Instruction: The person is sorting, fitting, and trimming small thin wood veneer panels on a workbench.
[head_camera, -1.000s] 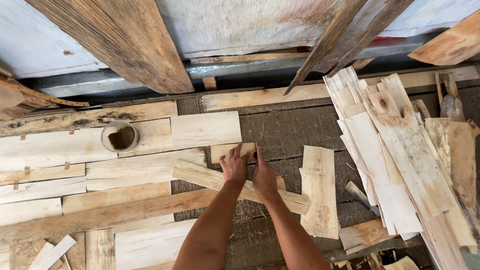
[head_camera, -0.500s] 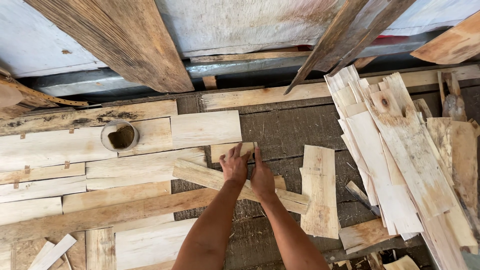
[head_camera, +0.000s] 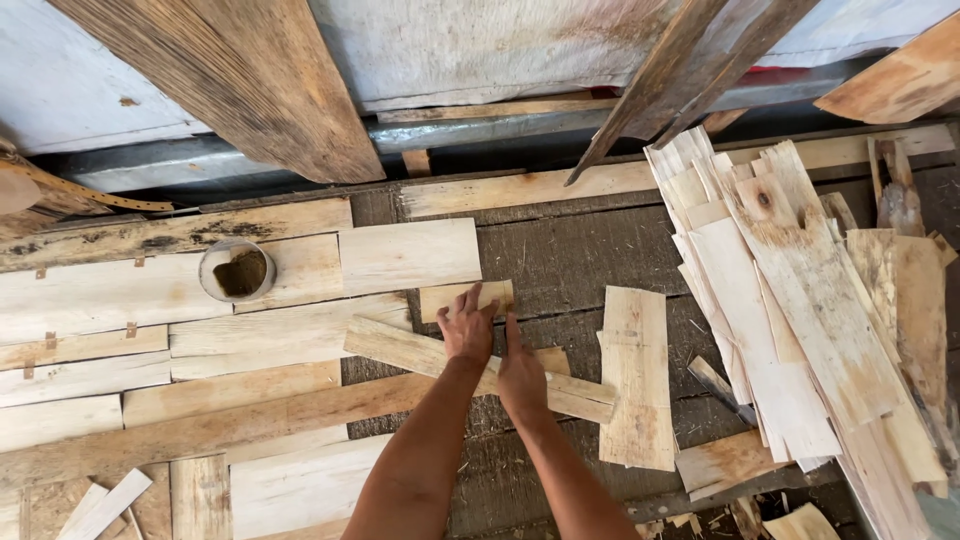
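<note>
My left hand (head_camera: 468, 328) lies flat with fingers spread on a small pale wood piece (head_camera: 452, 298) and on a longer pale slat (head_camera: 400, 346) that runs diagonally under both hands. My right hand (head_camera: 521, 372) presses on that same slat just to the right, index finger pointing away from me. Neither hand grips anything; both rest on top of the wood. The slat overlaps a long brown board (head_camera: 220, 425) lying on the dark worktop (head_camera: 580, 255).
Flat pale boards (head_camera: 100, 300) joined by small clips cover the left side, with a small round tin (head_camera: 237, 270) on them. A loose plank (head_camera: 636, 375) lies right of my hands. A heap of thin slats (head_camera: 790, 300) fills the right. Large planks (head_camera: 250, 90) lean at the back.
Both hands stay on the slat in almost the same place; the left fingers have shifted slightly on the small piece.
</note>
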